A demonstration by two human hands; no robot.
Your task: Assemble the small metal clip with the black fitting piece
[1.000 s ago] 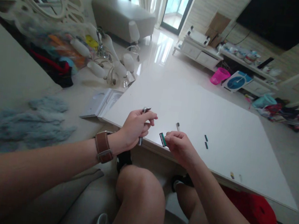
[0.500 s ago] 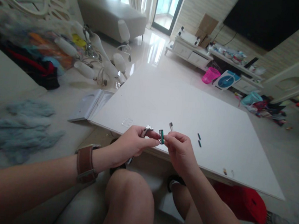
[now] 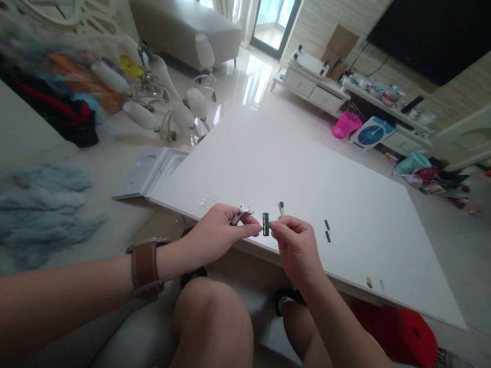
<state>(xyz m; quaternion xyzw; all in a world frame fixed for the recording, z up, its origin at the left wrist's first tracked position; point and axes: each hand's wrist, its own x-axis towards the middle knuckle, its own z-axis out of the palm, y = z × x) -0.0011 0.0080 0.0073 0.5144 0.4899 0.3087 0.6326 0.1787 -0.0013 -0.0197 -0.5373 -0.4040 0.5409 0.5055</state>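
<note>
My left hand point(image 3: 218, 233) is closed around a silver razor handle point(image 3: 241, 213), its head end poking up past the fingers. Pinched in my right hand point(image 3: 298, 244) is a black and green razor cartridge point(image 3: 266, 225), held upright just right of my left fingertips. Whether those fingertips touch the cartridge I cannot tell. Behind my right hand a small brush-like thing point(image 3: 281, 207) with a dark tip lies on the white table point(image 3: 336, 181). Two more razor cartridges point(image 3: 327, 224) rest to the right. A clear plastic piece point(image 3: 209, 201) lies left of my hands.
Two small bits, one of them brownish point(image 3: 369, 282), lie near the table's right front edge. Under that edge sits a red roll point(image 3: 404, 335). Left of the table, an opened white box point(image 3: 142, 171) and a lamp with several white shades point(image 3: 141, 115) stand on the floor.
My left hand has tilted slightly, and more of the razor handle shows above it. Its fingertips have drawn a little left, away from the cartridge. My right hand is almost still.
</note>
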